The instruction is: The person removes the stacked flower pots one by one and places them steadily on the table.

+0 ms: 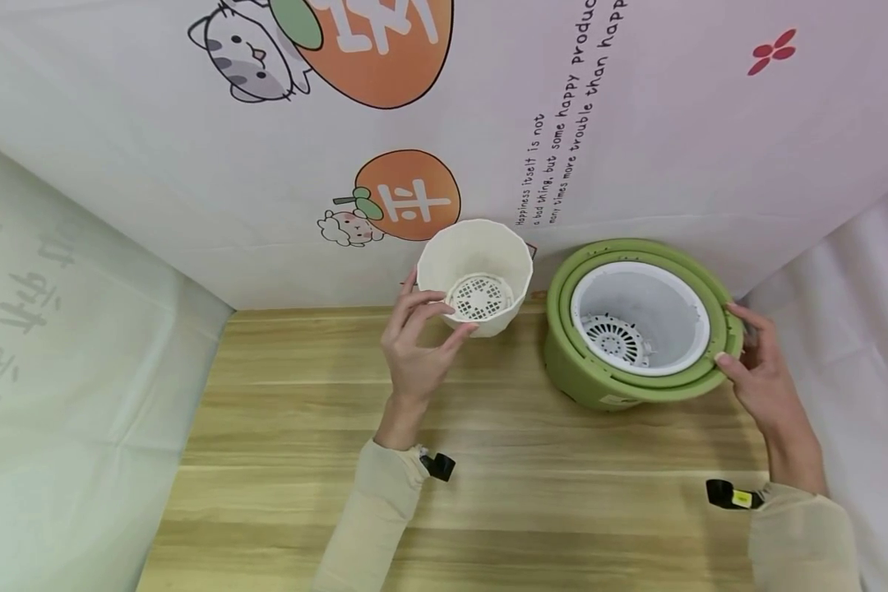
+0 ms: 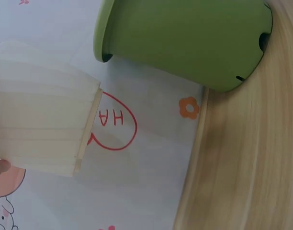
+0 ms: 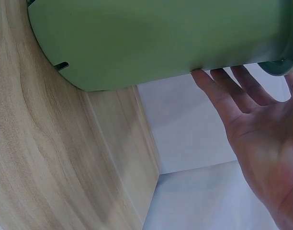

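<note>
Cream flowerpot [image 1: 481, 251] raised at left, green flowerpot [image 1: 580, 378] at right.
Left hand [image 1: 417, 349], fingers part-curled, pinches the near rim; right hand [image 1: 770, 382] clasps the right rim. Pinch lightly: thin walls may flex.

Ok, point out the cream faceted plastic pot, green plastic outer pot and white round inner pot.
Cream faceted plastic pot [image 2: 43, 109]: left wrist view, outer wall.
Green plastic outer pot [image 2: 185, 38]: left wrist view, outer wall.
White round inner pot [image 1: 656, 311]: head view, inner wall.
</note>
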Demonstrator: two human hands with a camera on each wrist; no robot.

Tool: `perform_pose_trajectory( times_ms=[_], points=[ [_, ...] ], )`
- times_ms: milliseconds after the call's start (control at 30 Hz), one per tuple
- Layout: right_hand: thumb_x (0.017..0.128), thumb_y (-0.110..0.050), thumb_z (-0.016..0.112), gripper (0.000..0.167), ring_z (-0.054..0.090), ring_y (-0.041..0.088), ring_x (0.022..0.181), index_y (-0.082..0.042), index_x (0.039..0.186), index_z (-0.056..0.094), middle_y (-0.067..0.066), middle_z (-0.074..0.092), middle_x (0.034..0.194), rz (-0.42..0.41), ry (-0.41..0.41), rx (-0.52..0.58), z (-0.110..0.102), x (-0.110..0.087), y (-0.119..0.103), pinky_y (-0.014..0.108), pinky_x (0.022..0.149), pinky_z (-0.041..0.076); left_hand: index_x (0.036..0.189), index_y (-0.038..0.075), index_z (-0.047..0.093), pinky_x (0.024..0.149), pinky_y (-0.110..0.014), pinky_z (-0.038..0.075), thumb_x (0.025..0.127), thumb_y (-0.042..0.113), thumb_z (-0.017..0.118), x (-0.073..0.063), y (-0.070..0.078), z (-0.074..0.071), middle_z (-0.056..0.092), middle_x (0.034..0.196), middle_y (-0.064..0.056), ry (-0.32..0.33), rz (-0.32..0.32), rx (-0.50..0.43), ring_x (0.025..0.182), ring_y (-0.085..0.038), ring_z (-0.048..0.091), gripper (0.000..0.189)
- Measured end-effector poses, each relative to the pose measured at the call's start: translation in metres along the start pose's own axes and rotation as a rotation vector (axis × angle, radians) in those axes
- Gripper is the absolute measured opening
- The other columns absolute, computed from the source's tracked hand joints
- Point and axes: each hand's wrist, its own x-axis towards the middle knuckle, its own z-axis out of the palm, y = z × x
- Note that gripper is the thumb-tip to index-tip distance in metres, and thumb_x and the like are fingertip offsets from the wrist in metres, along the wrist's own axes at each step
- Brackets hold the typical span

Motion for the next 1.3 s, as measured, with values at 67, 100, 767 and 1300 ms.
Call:
perform_pose_trajectory(
  times_ms=[67, 100, 767, 1300],
  points=[
    [0.093, 0.02, 0.047, 0.063, 0.068, 0.007, 0.087, -0.001, 0.151, 0.03, 0.004, 0.064, 0.11, -0.002, 0.001, 0.0, 0.0, 0.0, 0.0, 0.013, 0.064, 0.055, 0.084, -0.002, 0.068, 0.111, -0.056, 0.038, 0.067, 0.014, 0.092, -0.002, -0.001, -0.002, 0.064, 0.099, -0.021, 0.001, -0.001, 0.011, 0.102, -0.049, 0.062, 0.033],
    [0.093, 0.02, 0.047, 0.063, 0.067, 0.007, 0.086, -0.001, 0.151, 0.03, 0.004, 0.064, 0.11, -0.003, 0.002, 0.0, 0.001, 0.0, 0.0, 0.012, 0.064, 0.055, 0.084, -0.002, 0.069, 0.111, -0.055, 0.039, 0.066, 0.013, 0.093, -0.003, -0.002, -0.003, 0.064, 0.099, -0.021, 0.001, -0.004, 0.017, 0.106, -0.049, 0.062, 0.033],
    [0.093, 0.021, 0.046, 0.064, 0.067, 0.006, 0.088, -0.003, 0.151, 0.031, 0.004, 0.063, 0.111, 0.007, 0.019, -0.016, 0.001, 0.0, 0.0, 0.012, 0.066, 0.055, 0.08, -0.003, 0.069, 0.107, -0.055, 0.043, 0.057, 0.003, 0.095, -0.019, -0.016, -0.026, 0.063, 0.094, -0.023, 0.051, -0.062, 0.073, 0.12, -0.053, 0.054, 0.035],
    [0.097, 0.007, 0.055, 0.061, 0.067, 0.007, 0.09, -0.001, 0.151, 0.029, 0.005, 0.063, 0.116, -0.027, -0.008, -0.004, -0.001, 0.0, 0.001, 0.012, 0.068, 0.055, 0.074, -0.011, 0.065, 0.106, -0.059, 0.042, 0.047, -0.014, 0.092, -0.008, 0.002, -0.041, 0.06, 0.085, -0.03, 0.08, -0.066, 0.176, 0.11, -0.062, 0.054, 0.038]
  ],
)
